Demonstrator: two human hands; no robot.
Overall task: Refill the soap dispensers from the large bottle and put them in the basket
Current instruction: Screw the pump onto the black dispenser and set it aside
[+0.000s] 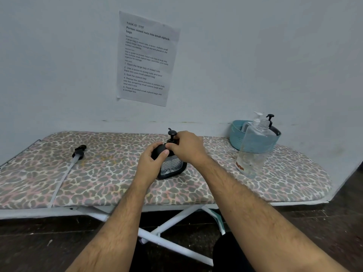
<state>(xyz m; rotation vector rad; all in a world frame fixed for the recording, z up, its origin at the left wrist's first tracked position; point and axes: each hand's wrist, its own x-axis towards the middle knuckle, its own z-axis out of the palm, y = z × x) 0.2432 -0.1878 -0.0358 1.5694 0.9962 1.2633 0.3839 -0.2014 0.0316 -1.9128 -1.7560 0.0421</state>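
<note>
Your left hand (152,160) grips the body of the black soap dispenser (171,166), standing mid-board on the ironing board (110,185). Your right hand (185,147) pinches the collar under its pump head (172,133). Far right, the large bottle (254,149) stands open-necked, just in front of the blue basket (236,138), which holds two dispensers. Left, a loose pump with tube (75,157) lies flat.

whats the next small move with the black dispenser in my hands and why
Probably finish twisting the pump down. Your right hand grips the pump collar while your left hand steadies the black dispenser upright on the board. Then carry it to the teal basket, where two dispensers already stand.
</note>
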